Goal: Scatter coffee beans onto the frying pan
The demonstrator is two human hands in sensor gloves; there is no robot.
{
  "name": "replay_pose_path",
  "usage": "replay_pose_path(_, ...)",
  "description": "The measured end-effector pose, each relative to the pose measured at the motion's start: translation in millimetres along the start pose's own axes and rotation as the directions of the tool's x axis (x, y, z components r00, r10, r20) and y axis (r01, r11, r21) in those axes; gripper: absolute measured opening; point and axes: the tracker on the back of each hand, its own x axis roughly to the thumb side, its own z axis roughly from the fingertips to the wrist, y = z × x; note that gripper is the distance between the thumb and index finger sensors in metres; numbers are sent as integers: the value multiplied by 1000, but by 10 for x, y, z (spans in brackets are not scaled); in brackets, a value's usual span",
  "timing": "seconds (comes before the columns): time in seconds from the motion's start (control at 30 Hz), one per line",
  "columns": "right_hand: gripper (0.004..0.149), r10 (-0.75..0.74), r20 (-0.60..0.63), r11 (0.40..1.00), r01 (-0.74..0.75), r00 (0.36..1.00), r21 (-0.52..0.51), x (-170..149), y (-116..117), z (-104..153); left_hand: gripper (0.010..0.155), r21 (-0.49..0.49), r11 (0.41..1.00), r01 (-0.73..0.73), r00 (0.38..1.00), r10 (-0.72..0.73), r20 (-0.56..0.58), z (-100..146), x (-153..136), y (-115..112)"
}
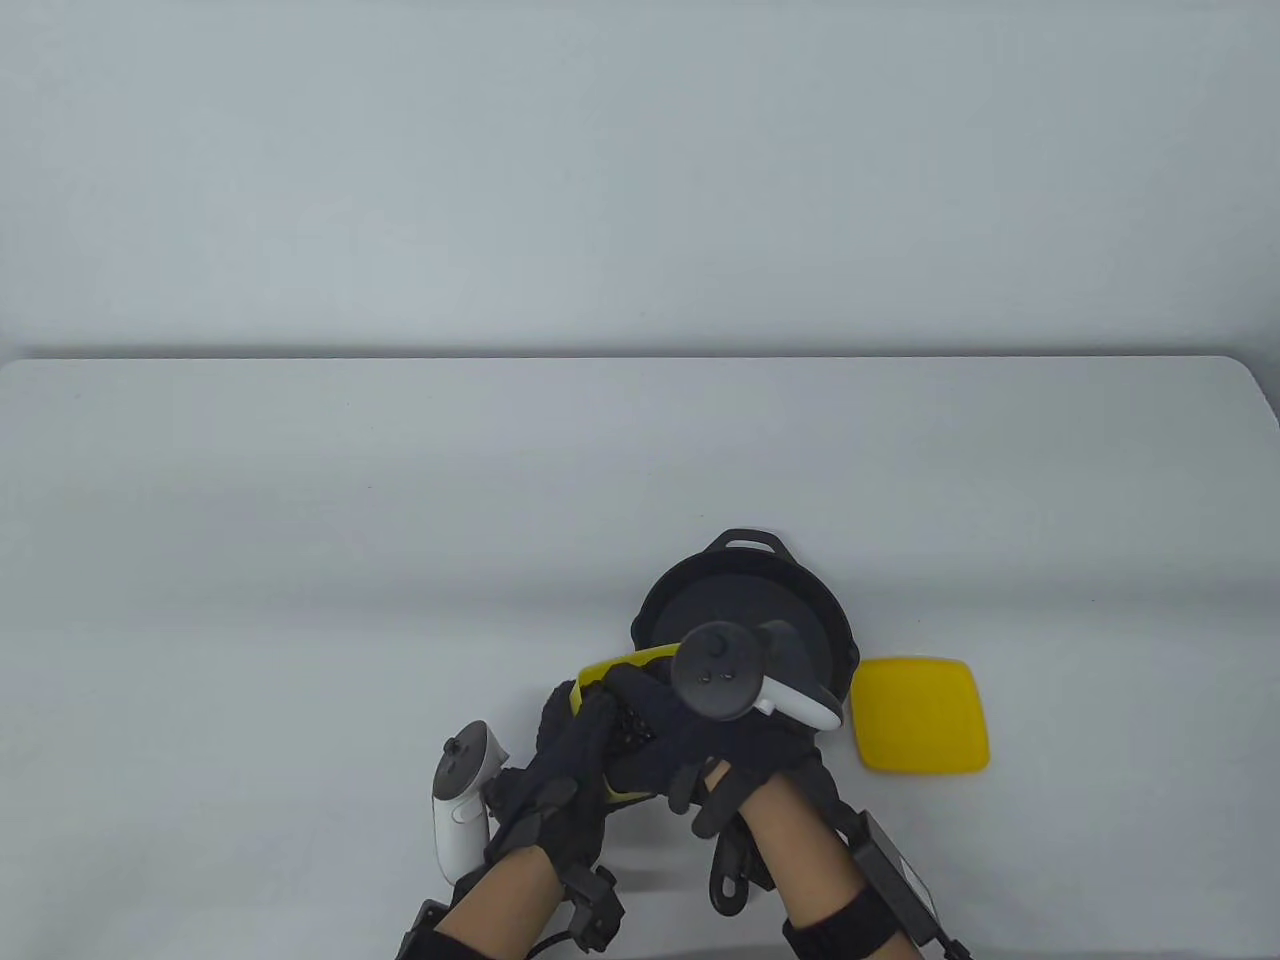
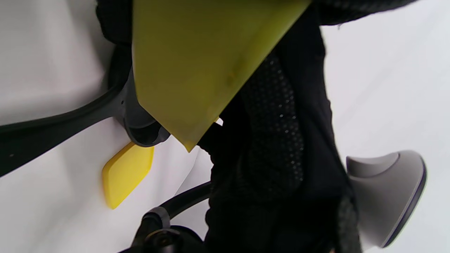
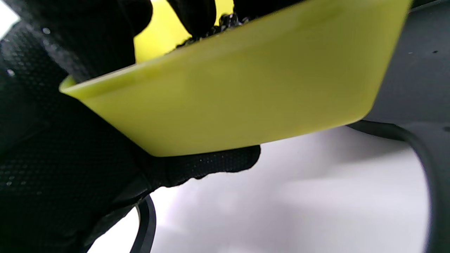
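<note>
A black frying pan (image 1: 745, 600) sits at the table's near middle, its long handle (image 1: 728, 880) pointing toward me. My left hand (image 1: 570, 760) grips a yellow container (image 1: 625, 665) of coffee beans (image 1: 630, 722) from below and holds it tilted just left of the pan's rim. My right hand (image 1: 680, 740) reaches over the container. In the right wrist view its fingertips (image 3: 197, 14) pinch into the beans (image 3: 225, 23) above the container wall (image 3: 239, 102), with the pan (image 3: 415, 80) beside it. The left wrist view shows the container's underside (image 2: 197, 70).
A yellow lid (image 1: 922, 713) lies flat on the table right of the pan, and shows in the left wrist view (image 2: 126, 172) past the pan handle (image 2: 52, 130). The table's far edge runs across the middle of the table view.
</note>
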Motion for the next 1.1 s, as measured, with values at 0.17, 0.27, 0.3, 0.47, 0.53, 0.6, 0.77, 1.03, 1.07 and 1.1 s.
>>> replay_pose_path(0.17, 80, -39, -16, 996, 40, 999, 81, 88, 107, -320, 93, 44, 999, 10, 1000, -11, 20, 20, 18, 120)
replay_pose_path(0.27, 66, 29, -40, 999, -29, 999, 19, 133, 143, -364, 94, 40, 999, -35, 999, 35, 7, 16, -7, 126)
replay_pose_path(0.3, 59, 42, -31, 999, -42, 999, -19, 115, 148, -362, 94, 40, 998, -43, 999, 43, 6, 16, -11, 116)
replay_pose_path(0.47, 40, -222, 60, 961, 229, 973, -152, -144, 179, -332, 94, 39, 999, -27, 1000, 27, 1, 7, -14, 103)
replay_pose_path(0.53, 37, -261, 77, 949, 270, 962, -165, -214, 193, -331, 94, 37, 999, -18, 1000, 18, -7, 2, -30, 103)
replay_pose_path(0.6, 36, -239, 72, 958, 247, 968, -146, -222, 178, -330, 94, 31, 999, -37, 999, 38, -18, -22, -65, 114)
replay_pose_path(0.77, 35, -209, 70, 955, 219, 975, -202, -272, 120, -245, 93, 4, 997, -77, 997, 77, -28, -90, -123, 73)
replay_pose_path(1.03, 35, -378, 135, 882, 401, 916, -248, -475, 68, -145, 95, -18, 994, -109, 992, 108, -65, -111, -209, 25)
replay_pose_path(1.07, 35, -381, 144, 874, 407, 913, -266, -475, 53, -127, 95, -18, 993, -117, 991, 115, -70, -111, -218, 33)
replay_pose_path(1.1, 35, -379, 150, 866, 407, 913, -292, -478, 32, -106, 95, -20, 992, -123, 990, 121, -74, -112, -229, 44)
